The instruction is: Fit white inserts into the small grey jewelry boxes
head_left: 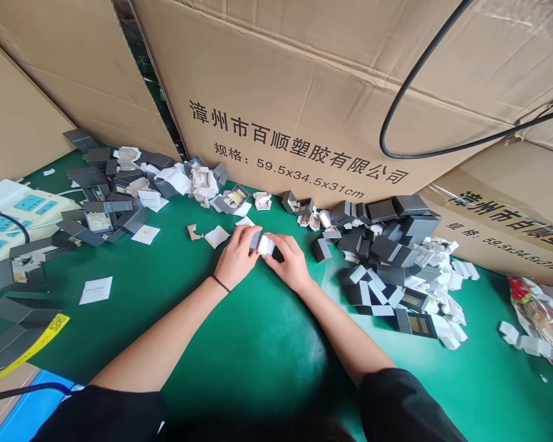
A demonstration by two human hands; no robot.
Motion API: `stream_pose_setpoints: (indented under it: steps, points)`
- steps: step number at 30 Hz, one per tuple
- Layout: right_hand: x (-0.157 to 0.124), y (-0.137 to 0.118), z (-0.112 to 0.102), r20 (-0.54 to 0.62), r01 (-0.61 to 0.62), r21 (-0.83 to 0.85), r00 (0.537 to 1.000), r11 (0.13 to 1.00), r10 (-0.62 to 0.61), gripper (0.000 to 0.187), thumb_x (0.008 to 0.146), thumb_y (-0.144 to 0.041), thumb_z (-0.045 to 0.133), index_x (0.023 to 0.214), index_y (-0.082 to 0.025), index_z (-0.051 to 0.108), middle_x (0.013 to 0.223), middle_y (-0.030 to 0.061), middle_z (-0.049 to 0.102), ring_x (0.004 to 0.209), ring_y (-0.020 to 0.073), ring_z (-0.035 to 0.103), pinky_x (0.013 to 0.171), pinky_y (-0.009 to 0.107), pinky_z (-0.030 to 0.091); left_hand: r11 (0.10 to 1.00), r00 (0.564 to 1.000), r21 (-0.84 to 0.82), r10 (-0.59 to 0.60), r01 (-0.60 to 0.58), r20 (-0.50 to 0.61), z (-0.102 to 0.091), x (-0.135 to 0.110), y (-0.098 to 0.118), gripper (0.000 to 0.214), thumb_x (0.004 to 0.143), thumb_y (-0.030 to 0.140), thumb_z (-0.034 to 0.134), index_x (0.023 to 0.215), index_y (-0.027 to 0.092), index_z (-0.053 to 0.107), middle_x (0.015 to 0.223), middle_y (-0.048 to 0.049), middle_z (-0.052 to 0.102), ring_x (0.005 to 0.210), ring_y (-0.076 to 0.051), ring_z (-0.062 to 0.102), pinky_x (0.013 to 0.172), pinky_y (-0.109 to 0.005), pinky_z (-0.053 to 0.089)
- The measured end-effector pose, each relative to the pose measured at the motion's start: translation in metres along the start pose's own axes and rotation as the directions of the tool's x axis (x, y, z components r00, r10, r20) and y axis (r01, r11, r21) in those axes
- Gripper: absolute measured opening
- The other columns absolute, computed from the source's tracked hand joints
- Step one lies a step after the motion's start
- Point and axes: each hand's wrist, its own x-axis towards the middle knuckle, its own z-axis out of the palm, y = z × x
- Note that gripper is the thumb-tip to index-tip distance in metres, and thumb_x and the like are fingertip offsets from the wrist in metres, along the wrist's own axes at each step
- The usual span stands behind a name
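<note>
Your left hand (236,261) gripping a dark-grey box (254,241), your right hand (288,261) gripping a white insert (266,245), mid-frame (green tabletop (249,356) below)

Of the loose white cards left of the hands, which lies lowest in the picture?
The card with faint grey print, lying by itself on the green tabletop; others lie higher, such as two by the heap of dark boxes.

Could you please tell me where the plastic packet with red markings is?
In the head view, the packet lies on the green table at the right edge, beside folded white pieces, right of the grey boxes.
</note>
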Motion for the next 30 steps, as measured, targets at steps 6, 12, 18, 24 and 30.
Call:
stream_pose_setpoints:
  steps: [6,12,18,24,30]
  points:
    - [0.0,0.002,0.0,0.056,0.073,-0.009,0.996,0.997,-0.073,0.042,0.087,-0.036,0.051,0.127,-0.022,0.047,0.114,0.008,0.06,0.103,0.0213,0.054,0.087,0.037,0.046,0.999,0.999,-0.007,-0.036,0.036,0.015,-0.001,0.001,0.002,0.047,0.074,0.006,0.051,0.118,0.022,0.044,0.116,-0.0086,0.049,0.11,-0.024,0.053,0.09,-0.038,0.049]
    - [0.001,-0.004,-0.006,0.143,0.057,-0.114,0.989,0.992,-0.041,0.042,0.089,-0.039,0.047,0.126,-0.019,0.05,0.113,0.0084,0.061,0.102,0.021,0.053,0.087,0.036,0.04,0.996,0.997,0.044,-0.076,0.075,0.022,-0.005,0.0,0.007,0.048,0.073,0.005,0.051,0.117,0.023,0.045,0.117,-0.0078,0.051,0.112,-0.024,0.052,0.088,-0.037,0.05]
    - [0.003,-0.013,-0.012,0.241,0.04,-0.284,0.97,0.958,0.03,0.044,0.09,-0.041,0.044,0.13,-0.023,0.048,0.111,0.008,0.062,0.101,0.0245,0.05,0.087,0.039,0.036,0.99,0.993,0.102,-0.105,0.1,0.046,-0.011,0.0,0.011,0.048,0.074,0.009,0.052,0.119,0.024,0.046,0.118,-0.0075,0.052,0.111,-0.025,0.053,0.081,-0.034,0.053]
    - [0.004,-0.017,-0.011,0.213,-0.063,-0.298,0.968,0.953,0.131,0.051,0.087,-0.041,0.05,0.133,-0.021,0.044,0.103,0.0083,0.065,0.097,0.0247,0.052,0.083,0.037,0.038,0.992,0.986,0.099,-0.089,0.075,0.142,-0.021,0.003,0.011,0.046,0.079,0.017,0.052,0.123,0.023,0.043,0.122,-0.0083,0.051,0.112,-0.026,0.052,0.082,-0.037,0.052]
    - [0.002,-0.016,-0.008,0.176,-0.123,-0.271,0.969,0.955,0.174,0.043,0.084,-0.041,0.054,0.12,-0.019,0.053,0.111,0.0081,0.065,0.096,0.0246,0.054,0.081,0.037,0.04,0.998,0.961,0.042,-0.049,0.039,0.273,-0.031,0.007,0.003,0.051,0.078,0.021,0.052,0.128,0.022,0.038,0.126,-0.0092,0.05,0.113,-0.028,0.052,0.083,-0.039,0.051]
